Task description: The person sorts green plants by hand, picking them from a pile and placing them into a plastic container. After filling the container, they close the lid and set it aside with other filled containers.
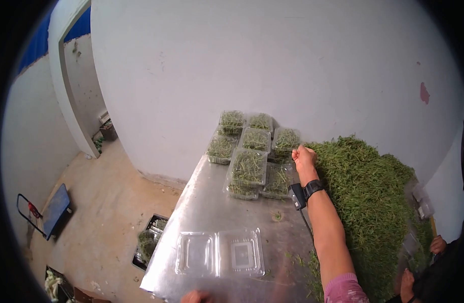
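My right hand (pixel 303 156) is closed, fingers curled, at the right edge of a filled clear plastic clamshell box (pixel 286 139). It is beside a large heap of green stems and leaves (pixel 363 197); whether anything is in its fingers is hidden. A black strap with a small device (pixel 303 193) is on the wrist. Only the top of my left hand (pixel 195 297) shows at the bottom edge, its fingers not visible. Just beyond it an open clamshell box (pixel 219 252) lies flat on the metal table (pixel 191 212), holding no greens. Several filled boxes (pixel 248 166) stand grouped and partly stacked near the wall.
At the right, another person's hands (pixel 407 283) are by the heap, near more clear boxes (pixel 421 199). A black crate (pixel 141 255) with filled boxes stands on the floor left of the table. Farther left is a blue hand trolley (pixel 56 209). A pale wall (pixel 272 65) rises behind.
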Motion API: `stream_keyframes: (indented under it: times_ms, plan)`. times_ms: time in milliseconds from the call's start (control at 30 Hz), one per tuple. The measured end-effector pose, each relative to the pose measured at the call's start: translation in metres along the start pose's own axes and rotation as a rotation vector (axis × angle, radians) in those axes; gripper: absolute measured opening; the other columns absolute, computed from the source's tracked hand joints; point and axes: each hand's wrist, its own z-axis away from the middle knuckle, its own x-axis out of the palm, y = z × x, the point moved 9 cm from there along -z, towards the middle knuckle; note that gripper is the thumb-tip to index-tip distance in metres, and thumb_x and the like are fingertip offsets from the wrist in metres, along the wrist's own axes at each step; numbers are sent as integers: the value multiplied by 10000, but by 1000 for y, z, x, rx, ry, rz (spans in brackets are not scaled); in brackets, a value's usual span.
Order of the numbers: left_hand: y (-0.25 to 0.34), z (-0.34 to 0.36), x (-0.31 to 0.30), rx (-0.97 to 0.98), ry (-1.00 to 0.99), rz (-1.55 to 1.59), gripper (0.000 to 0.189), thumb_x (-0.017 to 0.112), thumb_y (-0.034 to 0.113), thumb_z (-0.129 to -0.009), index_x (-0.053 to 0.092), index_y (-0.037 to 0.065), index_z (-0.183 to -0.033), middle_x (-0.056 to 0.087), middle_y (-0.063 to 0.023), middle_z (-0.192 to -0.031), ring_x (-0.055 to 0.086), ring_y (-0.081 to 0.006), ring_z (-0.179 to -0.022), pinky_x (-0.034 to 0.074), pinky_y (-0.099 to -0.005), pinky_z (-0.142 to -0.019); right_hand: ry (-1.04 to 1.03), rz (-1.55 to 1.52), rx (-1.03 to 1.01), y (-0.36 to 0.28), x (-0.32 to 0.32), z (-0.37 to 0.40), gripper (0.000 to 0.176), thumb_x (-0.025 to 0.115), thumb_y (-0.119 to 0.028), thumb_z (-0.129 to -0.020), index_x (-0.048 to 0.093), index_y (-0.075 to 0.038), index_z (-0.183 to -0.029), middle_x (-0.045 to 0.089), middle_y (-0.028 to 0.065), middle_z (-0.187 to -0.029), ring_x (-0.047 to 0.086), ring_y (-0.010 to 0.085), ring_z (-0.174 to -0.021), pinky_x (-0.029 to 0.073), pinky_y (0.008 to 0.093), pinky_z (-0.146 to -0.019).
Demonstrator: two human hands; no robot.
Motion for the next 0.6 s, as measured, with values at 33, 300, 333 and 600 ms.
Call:
stream_keyframes:
  times_ms: [33,300,333,600]
  plan:
    - [3,-1,-1,33,15,4,154,643,56,-841,616,30,-990,599,-174,-789,571,-346,-654,450,-398,-578,-20,30,13,2,0,-6,213,557,-71,-930,529,74,-1084,597,132,-876,609,179,-645,527,278,-530]
    - [14,-7,3,78,-19,-45,162,638,35,-828,605,23,-985,601,-171,-796,575,-348,-663,455,-399,-589,-119,273,-27,-7,14,-18,574,561,-70,-924,287,79,-1407,541,211,-1117,625,239,-833,522,323,-659]
    - [14,-7,4,50,-35,-24,161,637,34,-827,605,23,-985,602,-171,-798,576,-349,-666,455,-402,-592,-166,271,-20,-5,19,-26,631,569,-75,-919,240,78,-1435,519,232,-1181,624,260,-894,519,337,-704]
    - [13,-11,5,-5,-71,34,166,630,36,-829,616,26,-994,622,-182,-848,599,-351,-709,467,-398,-609,-346,318,40,-4,33,-11,903,600,-151,-905,-53,69,-1488,264,315,-1472,415,398,-1304,409,454,-1000]
